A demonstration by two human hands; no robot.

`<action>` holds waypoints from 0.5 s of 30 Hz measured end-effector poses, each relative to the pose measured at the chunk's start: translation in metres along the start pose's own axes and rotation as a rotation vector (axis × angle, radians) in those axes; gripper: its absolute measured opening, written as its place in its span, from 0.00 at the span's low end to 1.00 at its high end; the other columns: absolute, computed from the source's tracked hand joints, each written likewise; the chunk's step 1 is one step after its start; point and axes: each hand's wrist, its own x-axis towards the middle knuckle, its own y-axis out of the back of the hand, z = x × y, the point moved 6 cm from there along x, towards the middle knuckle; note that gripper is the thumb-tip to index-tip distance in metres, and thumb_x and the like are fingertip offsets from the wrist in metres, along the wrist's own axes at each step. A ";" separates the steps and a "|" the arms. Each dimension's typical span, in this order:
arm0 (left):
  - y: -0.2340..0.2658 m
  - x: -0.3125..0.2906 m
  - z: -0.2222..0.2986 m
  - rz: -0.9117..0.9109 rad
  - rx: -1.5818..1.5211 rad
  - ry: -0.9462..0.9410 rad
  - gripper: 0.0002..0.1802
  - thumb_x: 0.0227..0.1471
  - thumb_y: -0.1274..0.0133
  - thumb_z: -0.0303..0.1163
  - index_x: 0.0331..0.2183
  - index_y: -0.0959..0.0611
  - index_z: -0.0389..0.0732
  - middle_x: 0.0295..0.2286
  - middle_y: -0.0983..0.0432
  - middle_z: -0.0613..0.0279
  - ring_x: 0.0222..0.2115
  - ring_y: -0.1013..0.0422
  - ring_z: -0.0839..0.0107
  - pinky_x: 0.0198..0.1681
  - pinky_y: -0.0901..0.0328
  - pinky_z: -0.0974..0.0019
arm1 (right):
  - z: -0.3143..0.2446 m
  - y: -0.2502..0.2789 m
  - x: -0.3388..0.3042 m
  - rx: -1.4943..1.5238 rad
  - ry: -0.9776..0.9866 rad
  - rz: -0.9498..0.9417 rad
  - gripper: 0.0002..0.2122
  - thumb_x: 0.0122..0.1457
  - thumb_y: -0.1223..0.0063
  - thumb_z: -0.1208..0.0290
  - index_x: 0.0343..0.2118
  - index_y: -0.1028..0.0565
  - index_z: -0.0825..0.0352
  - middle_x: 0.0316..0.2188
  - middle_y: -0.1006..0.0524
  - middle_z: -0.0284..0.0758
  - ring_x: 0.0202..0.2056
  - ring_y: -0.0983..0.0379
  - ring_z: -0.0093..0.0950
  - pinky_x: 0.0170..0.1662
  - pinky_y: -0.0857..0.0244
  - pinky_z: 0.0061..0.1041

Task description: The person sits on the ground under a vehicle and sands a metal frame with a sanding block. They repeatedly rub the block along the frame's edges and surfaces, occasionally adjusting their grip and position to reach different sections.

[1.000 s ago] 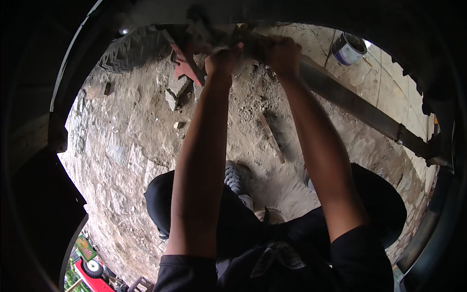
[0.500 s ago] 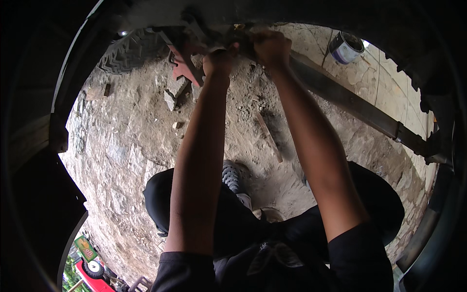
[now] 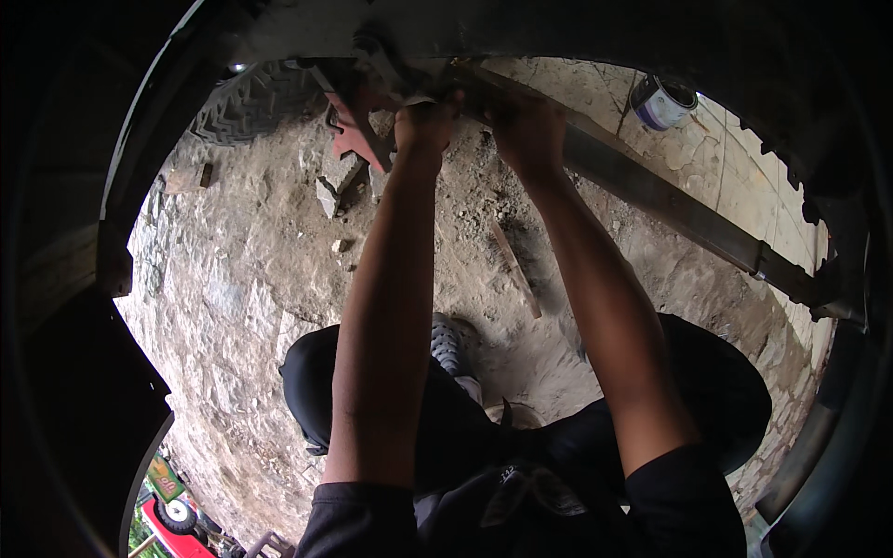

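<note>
Both my arms reach forward under a dark vehicle-like underside (image 3: pixel 558 33). My left hand (image 3: pixel 425 128) is closed beside a red metal bracket (image 3: pixel 357 135), and shadow hides what its fingers grip. My right hand (image 3: pixel 530 133) is closed too, at the far end of a long dark metal axle or beam (image 3: pixel 670 200); I cannot make out what is in it. That beam slants from near my hands down to the right. Dark metal parts (image 3: pixel 377 60) hang beyond my left hand.
A treaded tyre (image 3: pixel 251 104) lies far left, with broken stone pieces (image 3: pixel 337 181) near the bracket. A thin wooden strip (image 3: pixel 516 270) rests on the dirt between my arms. At the far right a paint can (image 3: pixel 662 102) stands on paving. A red vehicle (image 3: pixel 177 530) shows lower left.
My right hand has come down toward me, baring more of the beam's far end. My left hand has hardly moved. The whole view has shifted slightly.
</note>
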 end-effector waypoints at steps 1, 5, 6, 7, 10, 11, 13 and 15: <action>0.000 -0.002 0.002 -0.009 -0.034 0.002 0.33 0.54 0.34 0.61 0.45 0.10 0.39 0.42 0.13 0.49 0.43 0.17 0.59 0.47 0.25 0.57 | 0.002 -0.001 0.006 -0.062 -0.011 -0.049 0.10 0.57 0.34 0.61 0.38 0.12 0.58 0.31 0.13 0.38 0.36 0.14 0.40 0.47 0.22 0.42; -0.013 -0.012 0.016 -0.158 -0.097 0.126 0.32 0.53 0.32 0.58 0.43 0.10 0.37 0.39 0.13 0.53 0.37 0.17 0.65 0.39 0.25 0.60 | 0.020 0.001 0.029 -0.013 -0.147 -0.047 0.10 0.59 0.35 0.62 0.41 0.12 0.56 0.34 0.13 0.37 0.37 0.14 0.37 0.46 0.22 0.41; -0.009 -0.011 0.012 -0.144 -0.138 0.112 0.32 0.53 0.32 0.57 0.43 0.10 0.36 0.38 0.13 0.54 0.36 0.17 0.67 0.37 0.25 0.61 | 0.014 -0.002 0.031 0.098 -0.184 -0.003 0.10 0.59 0.36 0.62 0.42 0.12 0.55 0.35 0.13 0.37 0.37 0.14 0.37 0.46 0.22 0.41; -0.004 -0.009 0.007 -0.131 -0.180 0.097 0.32 0.53 0.32 0.57 0.43 0.10 0.35 0.37 0.13 0.54 0.35 0.17 0.68 0.36 0.25 0.61 | 0.004 -0.003 0.024 0.075 -0.117 -0.007 0.10 0.59 0.35 0.61 0.42 0.12 0.55 0.35 0.13 0.37 0.37 0.14 0.36 0.46 0.22 0.40; -0.005 -0.009 0.004 -0.135 -0.214 0.205 0.19 0.57 0.30 0.43 0.45 0.16 0.45 0.35 0.20 0.67 0.31 0.29 0.75 0.28 0.36 0.66 | -0.006 0.004 -0.007 0.067 0.020 0.077 0.11 0.59 0.36 0.56 0.41 0.12 0.52 0.35 0.13 0.35 0.37 0.14 0.36 0.46 0.22 0.40; -0.005 -0.010 0.010 -0.153 -0.238 0.172 0.19 0.56 0.30 0.42 0.45 0.16 0.44 0.34 0.20 0.67 0.29 0.29 0.75 0.26 0.38 0.66 | 0.000 -0.002 -0.002 0.022 0.008 -0.006 0.10 0.60 0.37 0.58 0.42 0.12 0.52 0.35 0.13 0.35 0.38 0.15 0.37 0.46 0.23 0.41; -0.006 -0.011 0.010 -0.186 -0.278 0.107 0.20 0.56 0.30 0.42 0.46 0.16 0.44 0.33 0.21 0.67 0.26 0.31 0.76 0.23 0.40 0.67 | -0.002 0.004 0.018 -0.062 -0.020 -0.171 0.09 0.62 0.40 0.63 0.43 0.13 0.52 0.35 0.14 0.35 0.41 0.16 0.39 0.46 0.24 0.44; -0.012 -0.004 0.010 -0.133 -0.167 0.096 0.21 0.56 0.30 0.42 0.46 0.16 0.43 0.31 0.22 0.67 0.23 0.33 0.76 0.21 0.42 0.68 | 0.015 -0.008 0.041 0.001 -0.068 -0.035 0.09 0.62 0.39 0.62 0.43 0.13 0.52 0.35 0.14 0.36 0.40 0.16 0.39 0.46 0.24 0.44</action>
